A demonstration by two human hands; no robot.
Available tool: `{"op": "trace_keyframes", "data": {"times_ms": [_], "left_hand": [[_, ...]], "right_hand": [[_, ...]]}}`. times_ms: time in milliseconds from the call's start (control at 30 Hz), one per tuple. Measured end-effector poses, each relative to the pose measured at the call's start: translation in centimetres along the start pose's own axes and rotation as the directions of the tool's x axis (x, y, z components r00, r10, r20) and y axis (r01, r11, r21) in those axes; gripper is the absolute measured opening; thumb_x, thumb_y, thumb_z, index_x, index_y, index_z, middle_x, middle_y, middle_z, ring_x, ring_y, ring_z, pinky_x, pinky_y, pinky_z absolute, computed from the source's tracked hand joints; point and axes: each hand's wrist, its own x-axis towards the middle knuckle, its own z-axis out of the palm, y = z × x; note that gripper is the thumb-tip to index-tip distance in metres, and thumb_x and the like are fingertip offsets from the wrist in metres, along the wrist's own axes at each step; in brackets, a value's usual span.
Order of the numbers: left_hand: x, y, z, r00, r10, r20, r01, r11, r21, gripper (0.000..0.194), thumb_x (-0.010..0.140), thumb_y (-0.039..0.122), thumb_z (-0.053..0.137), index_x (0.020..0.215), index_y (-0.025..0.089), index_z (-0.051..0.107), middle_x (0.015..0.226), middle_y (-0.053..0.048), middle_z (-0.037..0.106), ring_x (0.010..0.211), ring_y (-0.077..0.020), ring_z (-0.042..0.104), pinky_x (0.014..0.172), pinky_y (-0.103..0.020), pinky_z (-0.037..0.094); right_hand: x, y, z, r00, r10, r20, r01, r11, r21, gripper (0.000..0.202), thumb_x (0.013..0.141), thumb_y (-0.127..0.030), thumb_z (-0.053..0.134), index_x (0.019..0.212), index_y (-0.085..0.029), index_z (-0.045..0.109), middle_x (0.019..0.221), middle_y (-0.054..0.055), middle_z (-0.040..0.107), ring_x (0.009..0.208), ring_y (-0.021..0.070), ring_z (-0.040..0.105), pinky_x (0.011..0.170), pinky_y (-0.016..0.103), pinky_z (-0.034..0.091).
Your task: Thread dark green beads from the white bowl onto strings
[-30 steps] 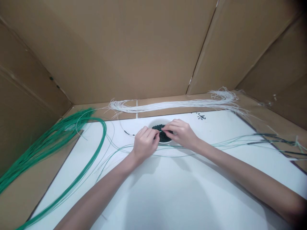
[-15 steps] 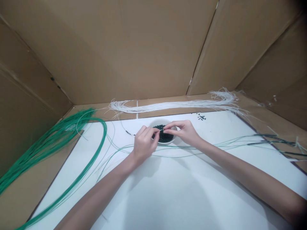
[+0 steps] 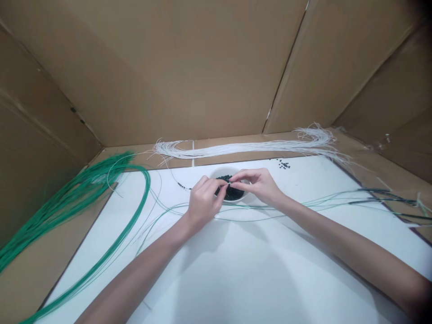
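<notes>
My left hand (image 3: 204,198) is closed in a pinch on a thin white string (image 3: 229,183), a short bit of which shows between the two hands' fingertips. From the far side, my right hand (image 3: 258,184) pinches at the string's end with thumb and forefinger. Any bead inside that pinch is too small to make out. Both hands hover over a white bowl (image 3: 216,172) of small dark beads (image 3: 232,194). Left of my left hand, several dark beads (image 3: 181,185) are threaded on the string, which runs back toward the far edge.
A bundle of white strings (image 3: 236,148) lies along the back on cardboard. Green strings (image 3: 67,207) curve over the left side. Loose dark beads (image 3: 284,165) are scattered at the back right of the white board (image 3: 236,274). Green strands with dark beading (image 3: 388,195) cross to the right.
Both hands stay almost in place over the bowl. A bit more white string now shows between the fingertips, and the threaded beads have shifted slightly right.
</notes>
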Motion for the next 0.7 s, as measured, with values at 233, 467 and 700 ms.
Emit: {"op": "trace_keyframes", "data": {"times_ms": [233,467,700], "left_hand": [[0.05,0.08,0.05,1.0,-0.003,-0.004,0.003,1.0,-0.004,0.007,0.079,0.017,0.05,0.079,0.016,0.057,0.069,-0.003,0.063,0.063,-0.0133,0.046,0.06,-0.026,0.04],[0.01,0.08,0.01,1.0,-0.005,0.001,0.005,1.0,-0.007,0.008,0.08,0.018,0.049,0.079,0.016,0.057,0.07,-0.003,0.063,0.063,-0.0134,0.046,0.06,-0.027,0.04],[0.02,-0.06,0.12,0.999,0.045,0.008,-0.045,0.999,0.003,0.006,0.08,0.016,0.05,0.081,0.017,0.056,0.071,-0.002,0.064,0.064,-0.0131,0.049,0.061,-0.025,0.043]], "right_hand": [[-0.01,-0.1,0.04,1.0,-0.001,0.003,0.001,1.0,0.029,0.019,0.061,-0.031,0.068,0.071,-0.015,0.067,0.071,0.005,0.066,0.066,0.0152,0.058,0.066,0.03,0.047],[0.03,-0.11,0.02,1.0,0.004,0.01,-0.005,0.999,0.045,0.02,0.06,-0.033,0.068,0.07,-0.015,0.068,0.071,0.005,0.067,0.067,0.0158,0.059,0.066,0.031,0.048],[-0.05,-0.08,-0.03,0.995,-0.087,0.044,0.09,0.994,-0.069,0.018,0.066,-0.034,0.064,0.073,-0.018,0.069,0.073,0.005,0.066,0.068,0.0153,0.058,0.067,0.029,0.045]]}}
